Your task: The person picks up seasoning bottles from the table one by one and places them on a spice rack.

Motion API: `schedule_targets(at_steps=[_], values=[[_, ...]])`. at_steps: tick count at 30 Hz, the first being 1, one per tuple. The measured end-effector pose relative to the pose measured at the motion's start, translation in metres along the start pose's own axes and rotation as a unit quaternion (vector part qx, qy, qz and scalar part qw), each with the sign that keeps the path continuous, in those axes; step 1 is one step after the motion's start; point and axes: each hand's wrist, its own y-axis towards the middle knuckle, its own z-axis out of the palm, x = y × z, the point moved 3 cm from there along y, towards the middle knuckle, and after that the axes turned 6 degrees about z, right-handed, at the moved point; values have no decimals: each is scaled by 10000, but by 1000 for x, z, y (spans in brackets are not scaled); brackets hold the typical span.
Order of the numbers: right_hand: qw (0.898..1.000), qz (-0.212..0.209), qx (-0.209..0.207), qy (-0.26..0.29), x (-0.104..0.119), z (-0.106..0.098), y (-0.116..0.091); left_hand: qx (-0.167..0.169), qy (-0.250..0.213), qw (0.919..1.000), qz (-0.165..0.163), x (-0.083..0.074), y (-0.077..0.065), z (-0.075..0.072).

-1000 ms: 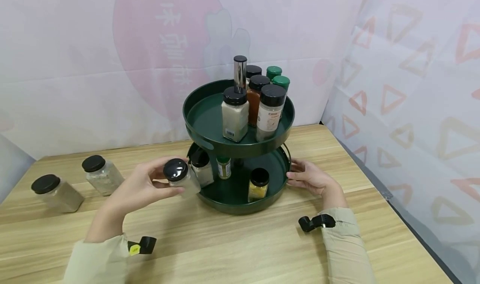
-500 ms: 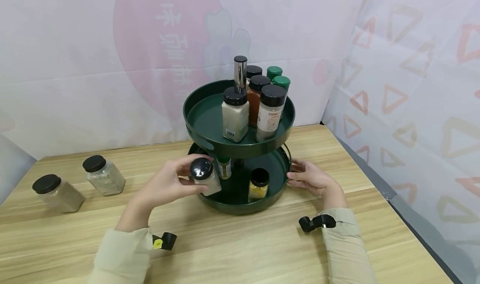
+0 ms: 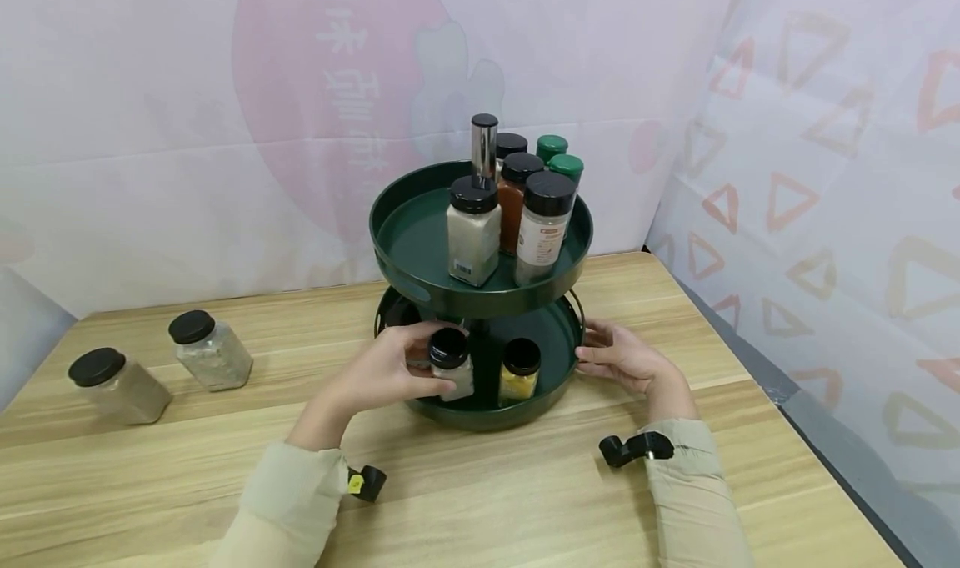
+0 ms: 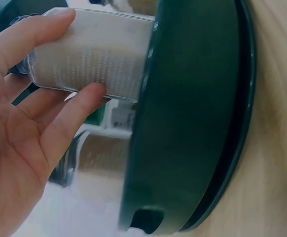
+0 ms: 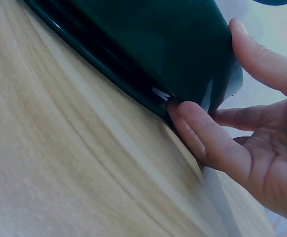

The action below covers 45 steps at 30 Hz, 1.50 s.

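My left hand (image 3: 386,372) grips a clear spice jar (image 3: 456,378) with a black lid, held upright over the lower tier (image 3: 487,419) of a dark green two-tier rack. In the left wrist view the jar (image 4: 96,57) has thumb and fingers on its sides, its bottom behind the tier's wall. A black-lidded jar (image 3: 402,312) stands mostly hidden behind that hand, and a small jar with yellow contents (image 3: 519,383) stands to the right. Around the tier's right side, my right hand (image 3: 624,356) touches the wall, fingers (image 5: 207,133) low near the base and thumb higher up.
On the upper tier (image 3: 480,301) stand several bottles, including a pale square jar (image 3: 474,238), a labelled shaker (image 3: 542,238) and green-capped ones. Two black-lidded jars (image 3: 213,358) (image 3: 127,393) lie tilted on the wooden table (image 3: 480,501) at left. A patterned backdrop (image 3: 187,176) hangs behind.
My left hand has carried the spice jar rightward, from outside the rack's left edge to inside the lower tier, beside the yellow jar. My right hand stays at the rack's right side.
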Motion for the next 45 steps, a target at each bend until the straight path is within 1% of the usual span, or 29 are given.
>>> schedule_targets(at_steps=[6, 12, 19, 21, 24, 28, 31, 38, 45], values=[[10000, -20, 20, -12, -1, 0, 0, 279, 156, 9994, -103, 5, 8, 13], [10000, -16, 37, -21, -2, 0, 1, 366, 169, 9991, -94, 8, 14, 21], [10000, -1, -14, -87, -3, -4, 2, 505, 226, 9985, -53, 9, 17, 29], [10000, -5, 0, -81, -3, -4, 2, 520, 298, 9982, -59, 8, 19, 31], [10000, -17, 18, -58, -3, -4, 3, 515, 432, 9977, 24, 7, 21, 33], [10000, -43, 25, -72, -3, -4, 3, 533, 467, 9975, 64, 7, 23, 37], [10000, -39, 43, -80, -3, -3, 2, 576, 449, 9973, 6, 8, 26, 41], [10000, -11, 43, -33, -3, -2, 2, 570, 616, 9964, -90, 8, 30, 44], [10000, 19, 16, -32, -2, -3, 1, 533, 626, 9966, -37, 7, 30, 45]])
